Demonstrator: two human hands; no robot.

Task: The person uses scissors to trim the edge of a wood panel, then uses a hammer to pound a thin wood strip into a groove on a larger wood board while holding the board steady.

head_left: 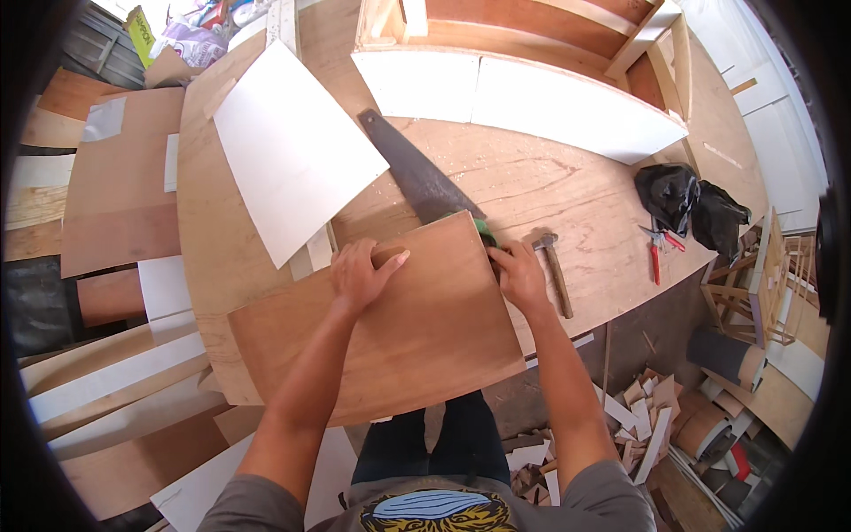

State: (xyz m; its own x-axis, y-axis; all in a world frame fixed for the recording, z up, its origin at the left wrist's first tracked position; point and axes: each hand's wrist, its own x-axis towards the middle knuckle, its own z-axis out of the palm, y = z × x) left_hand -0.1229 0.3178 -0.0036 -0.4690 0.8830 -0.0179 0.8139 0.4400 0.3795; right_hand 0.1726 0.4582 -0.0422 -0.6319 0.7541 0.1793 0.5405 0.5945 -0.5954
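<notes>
A brown plywood board [417, 328] lies across the near edge of the worktable, in front of my body. My left hand [357, 277] grips its far edge, with the thumb on the upper face. At the board's right edge is my right hand [521, 279], its fingers curled beside the green handle [484, 231] of a handsaw. What those fingers hold is hidden. The saw's dark blade [417, 168] points away to the far left, and the board covers part of the handle. Just right of my right hand rests a hammer [557, 277] with a wooden handle.
A white panel [297, 155] lies left of the saw. At the back stands a white-faced wooden frame [532, 97]. Red-handled pliers [657, 254] and black plastic bags [669, 195] sit at the right. Wood offcuts [643, 412] are heaped on the floor; boards [124, 195] line the left.
</notes>
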